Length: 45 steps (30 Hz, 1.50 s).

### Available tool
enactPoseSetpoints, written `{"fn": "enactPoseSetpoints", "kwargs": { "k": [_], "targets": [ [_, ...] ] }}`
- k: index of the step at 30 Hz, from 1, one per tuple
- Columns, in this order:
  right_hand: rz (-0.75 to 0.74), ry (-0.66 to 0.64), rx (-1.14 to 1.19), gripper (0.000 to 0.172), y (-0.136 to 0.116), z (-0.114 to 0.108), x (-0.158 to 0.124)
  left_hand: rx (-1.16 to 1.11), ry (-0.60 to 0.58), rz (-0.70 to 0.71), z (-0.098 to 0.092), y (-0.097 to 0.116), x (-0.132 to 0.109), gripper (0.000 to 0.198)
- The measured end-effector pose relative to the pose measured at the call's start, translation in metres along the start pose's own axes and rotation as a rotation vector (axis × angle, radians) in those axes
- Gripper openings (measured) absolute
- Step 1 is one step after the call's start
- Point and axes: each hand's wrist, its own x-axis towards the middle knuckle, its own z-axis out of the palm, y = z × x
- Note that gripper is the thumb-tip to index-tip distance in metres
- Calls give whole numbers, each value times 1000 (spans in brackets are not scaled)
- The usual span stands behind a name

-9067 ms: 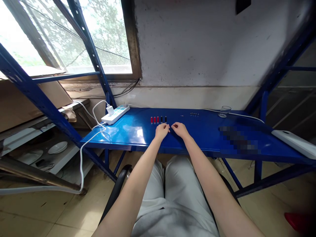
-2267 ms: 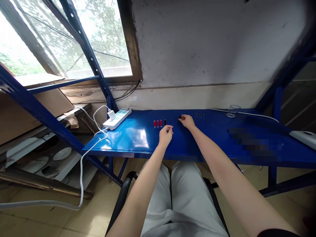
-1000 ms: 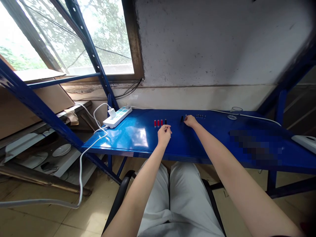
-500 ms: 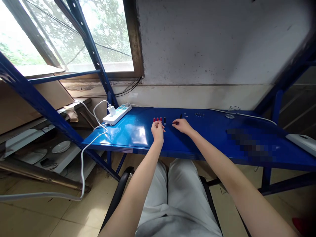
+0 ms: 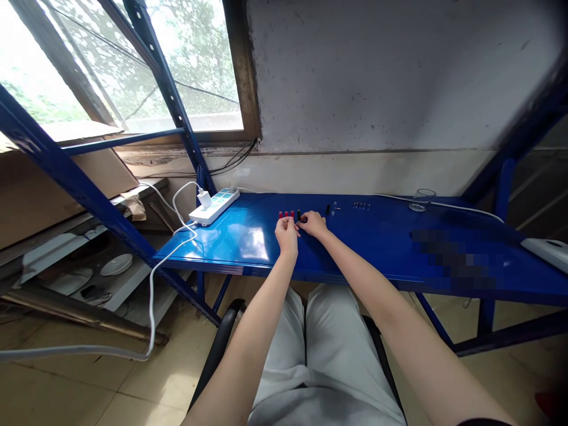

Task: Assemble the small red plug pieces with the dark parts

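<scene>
My left hand is closed in a pinch just in front of several small red cylinders standing in a row. What it holds, if anything, is too small to make out. My right hand is close beside it, fingertips pinched at the lower part of a small upright black cylinder. A dark bit shows at those fingertips; whether it is a separate piece I cannot tell. Behind the right hand lie another short black piece and small clear pieces.
Tiny metal pieces form a row farther right on the blue table. A drinking glass stands near the wall. At left is a white power strip with a plug and cable; a white device sits at the right end.
My right hand has moved left, from beside the black cylinder to right at it, near the left hand. The left hand stays pinched in about the same place. The view has shifted slightly.
</scene>
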Motion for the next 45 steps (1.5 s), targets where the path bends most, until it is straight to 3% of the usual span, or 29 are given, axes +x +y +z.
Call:
{"fn": "enactPoseSetpoints", "kwargs": {
  "k": [7,13,20,24,37,41,45],
  "targets": [
    [5,57,79,17,-3,-1,-2,15,-6,3,-1,2,-1,14],
    [-87,202,188,17,2,-23,-16,92,-42,41,-1,3,-4,18],
    [-265,321,-216,17,0,-40,-55,346,-263,262,4,1,-13,34],
    [-307,367,-303,23,1,-34,-68,407,-257,334,3,-3,-11,20],
    [-167,391,216,37,12,-31,-78,106,-390,114,5,0,-8,21],
    [-89,377,255,40,17,-30,-78,104,-508,92,6,1,-10,21],
    [-78,419,272,45,22,-29,-75,122,-525,66,7,5,-14,25]
  ]
}}
